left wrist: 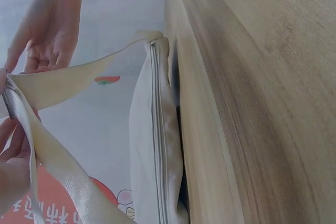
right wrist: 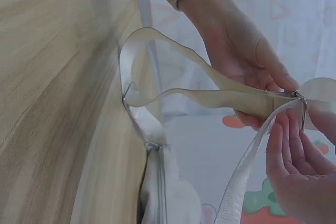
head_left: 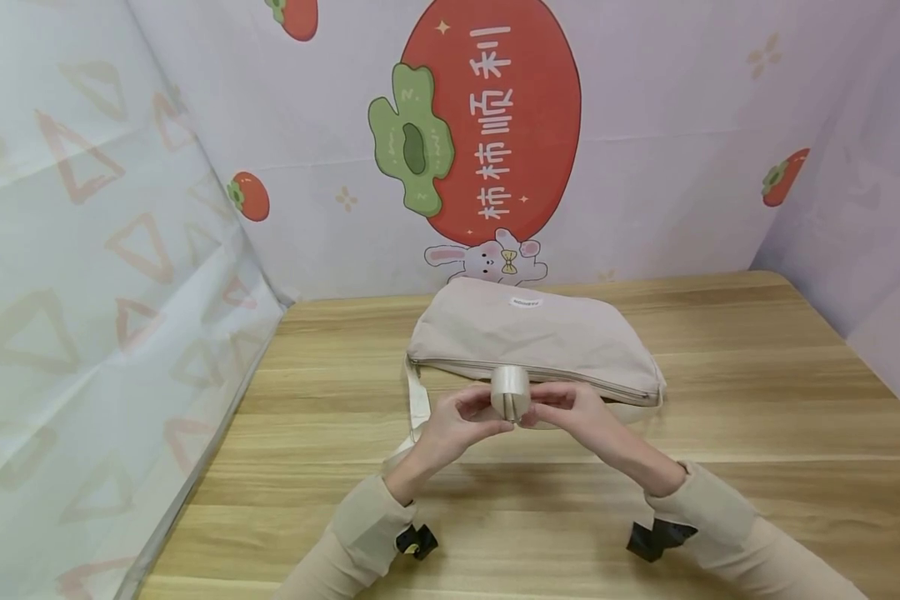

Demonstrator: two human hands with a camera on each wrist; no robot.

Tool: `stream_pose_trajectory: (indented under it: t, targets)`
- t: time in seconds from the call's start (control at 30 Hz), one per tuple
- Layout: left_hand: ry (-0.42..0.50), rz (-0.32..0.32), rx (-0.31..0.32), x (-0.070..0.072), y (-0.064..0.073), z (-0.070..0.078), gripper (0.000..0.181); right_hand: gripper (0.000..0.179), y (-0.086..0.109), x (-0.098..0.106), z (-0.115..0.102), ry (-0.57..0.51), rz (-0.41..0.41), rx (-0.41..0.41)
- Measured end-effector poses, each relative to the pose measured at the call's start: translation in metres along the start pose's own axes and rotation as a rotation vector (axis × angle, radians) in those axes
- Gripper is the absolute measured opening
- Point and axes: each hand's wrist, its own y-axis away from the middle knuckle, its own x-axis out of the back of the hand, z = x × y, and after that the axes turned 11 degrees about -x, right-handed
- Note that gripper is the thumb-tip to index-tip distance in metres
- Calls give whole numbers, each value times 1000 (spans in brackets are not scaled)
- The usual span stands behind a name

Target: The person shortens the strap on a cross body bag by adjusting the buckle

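A beige cloth bag [head_left: 532,327] with a zipper lies on the table, its cream strap [head_left: 510,380] raised in a loop in front of it. Both hands meet at a metal slider buckle [right wrist: 304,113] on that strap. My left hand [head_left: 448,429] pinches the strap close to the buckle, thumb and fingers on either side. From the other side my right hand [head_left: 587,414] holds the strap at the buckle, its fingers [right wrist: 294,148] bent against the webbing. In the left wrist view, two lengths of strap [left wrist: 73,80] spread from the buckle toward the bag.
The wooden table [head_left: 757,375] extends to both sides of the bag. Behind it hangs a printed cloth [head_left: 645,150] with a big red fruit, and another patterned cloth [head_left: 82,250] runs along the left edge. A black device [head_left: 417,542] is strapped under the left sleeve.
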Motion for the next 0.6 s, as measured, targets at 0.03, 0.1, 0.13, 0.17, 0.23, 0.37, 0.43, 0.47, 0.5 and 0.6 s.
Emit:
stream_pose_trajectory:
  t: [0.03, 0.1, 0.13, 0.17, 0.23, 0.37, 0.43, 0.47, 0.5, 0.6]
  targets:
    - [-5, -2, -9, 0, 0, 1, 32, 41, 0, 0, 0, -2, 2, -16]
    - [-21, -9, -30, -1, 0, 2, 32, 41, -1, 0, -1, -10, 4, -39]
    - [-30, -12, -35, -1, 0, 2, 32, 39, -2, 0, -1, -22, 5, -50]
    - [-41, -16, -43, -1, 0, 2, 32, 38, -2, 0, -1, -34, 3, -59]
    - [-66, -24, -53, -2, 0, 3, 32, 36, -3, 0, -2, -50, 4, -78]
    - [-115, -42, -64, -1, 0, 3, 32, 36, -3, -1, -3, -76, 17, -133]
    - [-128, -48, -63, -1, 0, 3, 33, 37, -3, -2, -4, -101, 17, -160]
    - [-130, -49, -62, -1, 0, 3, 34, 37, -3, -2, -5, -116, 15, -170]
    - [-130, -50, -58, -1, 0, 3, 34, 38, -3, -2, -5, -128, 10, -175]
    - [-129, -46, -42, -2, 0, 2, 36, 40, -3, -2, -6, -158, 6, -186]
